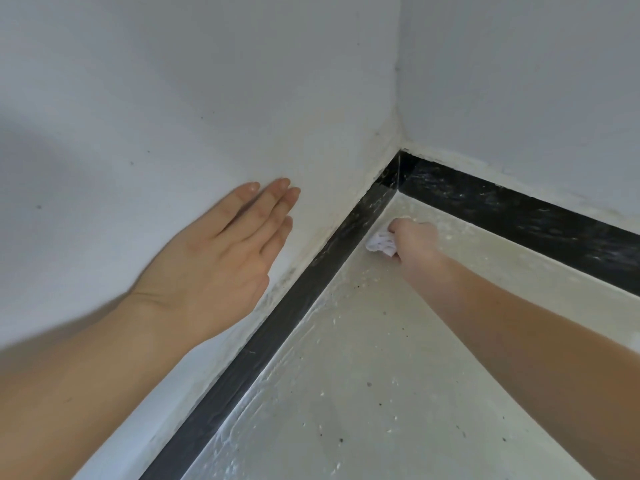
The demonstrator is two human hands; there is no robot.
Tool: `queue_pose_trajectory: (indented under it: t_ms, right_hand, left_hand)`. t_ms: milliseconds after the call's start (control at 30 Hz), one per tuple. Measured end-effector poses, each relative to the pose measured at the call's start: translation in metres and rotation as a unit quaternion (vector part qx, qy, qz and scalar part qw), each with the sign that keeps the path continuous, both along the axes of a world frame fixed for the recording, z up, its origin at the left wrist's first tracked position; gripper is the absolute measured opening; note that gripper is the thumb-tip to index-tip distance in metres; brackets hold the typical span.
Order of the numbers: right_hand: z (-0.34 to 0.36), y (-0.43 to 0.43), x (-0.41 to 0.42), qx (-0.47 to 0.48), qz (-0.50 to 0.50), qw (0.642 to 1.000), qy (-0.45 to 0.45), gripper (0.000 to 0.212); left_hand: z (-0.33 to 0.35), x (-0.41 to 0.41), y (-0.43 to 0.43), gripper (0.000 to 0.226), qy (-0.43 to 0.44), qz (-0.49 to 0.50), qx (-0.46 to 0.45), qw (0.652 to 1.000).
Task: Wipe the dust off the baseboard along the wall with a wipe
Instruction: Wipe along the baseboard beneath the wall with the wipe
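The right hand (414, 242) is reaching out over the floor (381, 375) and is clenching a crumpled white wipe (381, 243), with its fingers curled round the wad. The wipe is pressing against the foot of the black baseboard (311, 282), right where that strip is meeting the floor's left edge, near the floor's far corner. The bare forearm is stretching in from the lower right.

The left hand (221, 258) is lying flat on the white left wall (173, 98) above the baseboard, released and grasping nothing, with its fingers straight, close together and pointing toward the corner. Its palm is touching the wall.

The baseboard is running along the left wall up to the corner, where a second black strip (519, 209) is continuing along the foot of the right wall (519, 81). Both strips are showing pale streaks and specks (heaviest around the corner and along the right-hand run). The join between wall and baseboard is looking rough and off-white. The floor is pale and glossy, carrying small dark specks and light flecks here and there.
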State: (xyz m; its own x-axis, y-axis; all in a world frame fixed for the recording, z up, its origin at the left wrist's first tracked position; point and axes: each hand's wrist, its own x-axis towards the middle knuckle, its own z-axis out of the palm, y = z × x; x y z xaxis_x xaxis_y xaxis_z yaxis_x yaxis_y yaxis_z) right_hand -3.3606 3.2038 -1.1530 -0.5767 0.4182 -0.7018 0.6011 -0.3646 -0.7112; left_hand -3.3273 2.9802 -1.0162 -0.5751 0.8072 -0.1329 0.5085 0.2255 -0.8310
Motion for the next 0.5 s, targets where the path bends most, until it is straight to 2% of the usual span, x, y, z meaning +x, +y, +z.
queue_pose_trajectory:
  t_ms: [100, 200, 267, 333, 500]
  right_hand:
    - [0.001, 0.012, -0.014, 0.095, 0.013, 0.995, 0.007, 0.017]
    - [-0.003, 0.024, -0.032, 0.233, 0.031, 0.970, 0.065, 0.024]
    - [-0.002, 0.026, -0.038, 0.290, 0.065, 0.950, 0.097, 0.022]
    - [-0.009, 0.026, -0.044, 0.302, 0.051, 0.945, 0.114, 0.025]
    - [-0.013, 0.017, -0.038, 0.232, 0.017, 0.960, 0.154, 0.026]
  left_hand:
    - [0.000, -0.011, 0.011, 0.063, -0.020, -0.019, 0.025, 0.999]
    - [0.001, -0.025, 0.029, 0.062, -0.021, -0.032, 0.049, 0.998]
    - [0.000, -0.029, 0.032, 0.063, -0.018, -0.025, 0.042, 0.999]
    - [-0.002, -0.029, 0.030, 0.063, -0.018, -0.016, 0.031, 0.999]
    - [-0.004, -0.032, 0.031, 0.064, -0.028, -0.012, 0.028, 0.999]
